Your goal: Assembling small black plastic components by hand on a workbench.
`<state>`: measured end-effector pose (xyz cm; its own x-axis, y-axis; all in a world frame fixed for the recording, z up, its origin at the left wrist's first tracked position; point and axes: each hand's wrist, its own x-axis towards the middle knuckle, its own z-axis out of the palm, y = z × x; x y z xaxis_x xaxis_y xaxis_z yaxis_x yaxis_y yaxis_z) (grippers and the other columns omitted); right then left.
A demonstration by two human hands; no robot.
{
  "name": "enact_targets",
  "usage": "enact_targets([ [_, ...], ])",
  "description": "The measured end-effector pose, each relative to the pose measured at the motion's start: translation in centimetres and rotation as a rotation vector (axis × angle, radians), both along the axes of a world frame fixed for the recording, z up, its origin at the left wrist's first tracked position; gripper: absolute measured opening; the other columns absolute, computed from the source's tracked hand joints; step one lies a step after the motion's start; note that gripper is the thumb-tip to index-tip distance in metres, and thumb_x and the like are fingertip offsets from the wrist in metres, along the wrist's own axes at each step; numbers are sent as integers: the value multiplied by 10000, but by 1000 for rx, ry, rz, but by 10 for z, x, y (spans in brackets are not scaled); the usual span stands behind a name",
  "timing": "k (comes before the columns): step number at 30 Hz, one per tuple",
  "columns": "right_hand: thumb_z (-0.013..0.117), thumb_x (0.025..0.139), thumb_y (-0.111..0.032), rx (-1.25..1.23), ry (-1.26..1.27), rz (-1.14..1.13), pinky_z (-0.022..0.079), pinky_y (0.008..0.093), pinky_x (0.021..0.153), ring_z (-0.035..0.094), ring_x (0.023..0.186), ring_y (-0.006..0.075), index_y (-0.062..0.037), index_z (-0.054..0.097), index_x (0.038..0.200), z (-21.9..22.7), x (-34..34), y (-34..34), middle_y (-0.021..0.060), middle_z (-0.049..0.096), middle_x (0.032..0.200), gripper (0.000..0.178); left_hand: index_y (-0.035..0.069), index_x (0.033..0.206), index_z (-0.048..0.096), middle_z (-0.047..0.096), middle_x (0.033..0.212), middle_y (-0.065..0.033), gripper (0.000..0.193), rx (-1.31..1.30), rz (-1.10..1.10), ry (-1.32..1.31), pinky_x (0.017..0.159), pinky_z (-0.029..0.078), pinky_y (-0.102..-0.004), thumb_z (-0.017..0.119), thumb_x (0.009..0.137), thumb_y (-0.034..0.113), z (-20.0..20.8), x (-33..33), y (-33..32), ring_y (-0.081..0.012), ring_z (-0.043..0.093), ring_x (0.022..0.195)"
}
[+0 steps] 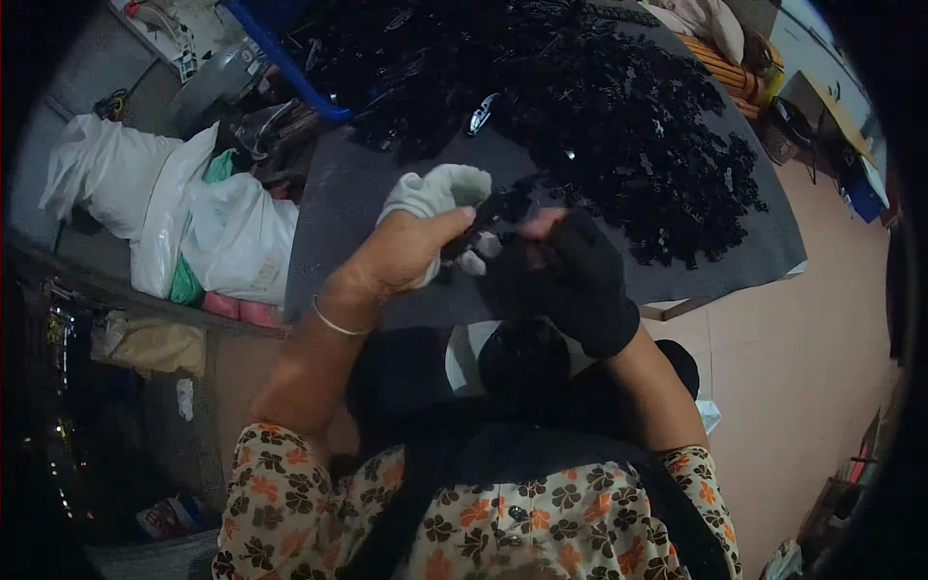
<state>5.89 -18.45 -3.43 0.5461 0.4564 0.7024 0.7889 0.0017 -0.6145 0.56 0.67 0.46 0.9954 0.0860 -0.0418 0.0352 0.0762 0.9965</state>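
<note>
My left hand (425, 224), in a white glove with the thumb bare, is raised over the near side of the grey table covering (338, 213). Its fingers curl closed around something dark that I cannot make out. Close by on the right, my right hand (580, 275) wears a black glove that leaves the fingertips bare. Its fingers are bent inward and smeared by motion, so whatever they hold is hidden. Just beyond both hands spreads a large heap of small, shiny black pieces (638, 145). A slim silver piece (481, 114) lies among them at the heap's near edge.
A blue tray-like edge (290, 72) borders the heap at the far left. White plastic sacks (237, 232) crowd the table's left side. An orange bundle (725, 72) stands at the back right, beyond the table corner. Pinkish floor (773, 367) runs along the right.
</note>
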Motion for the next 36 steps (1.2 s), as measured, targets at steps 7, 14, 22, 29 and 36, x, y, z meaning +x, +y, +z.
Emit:
enact_targets([
  [7,673,646,-1,32,-361,150,497,372,748,601,875,290,-59,599,908,-3,2,-8,99,588,913,279,-41,1063,562,607,941,-116,211,-106,-156,68,617,559,-274,473,882,23,-1,-12,-7,-163,621,786],
  [14,663,641,-23,-98,-383,172,495,375,742,601,881,289,-70,596,869,10,-1,-10,94,584,895,242,-76,1097,540,614,990,-145,248,206,-261,-260,750,564,-313,497,899,67,4,-22,-5,-210,634,866],
  [22,676,635,-40,-73,-408,137,492,377,745,595,865,287,-76,596,865,5,-1,-12,82,577,880,246,-67,1222,464,560,1111,-185,341,83,-195,205,788,550,-312,458,892,22,38,-37,-28,-220,613,936],
  [29,659,686,-98,-65,-620,7,476,341,693,575,774,225,-84,634,831,1,-8,-7,58,558,828,148,-37,1177,521,614,1040,-115,328,445,-148,117,783,507,-273,562,883,103,12,-39,-27,-152,592,931],
  [36,675,679,-53,-146,-524,147,498,410,733,594,850,255,-97,616,933,-2,-9,-11,60,583,929,264,-37,1098,566,634,949,-101,249,180,-53,-63,728,518,-260,578,877,76,4,-47,-24,-137,615,827],
])
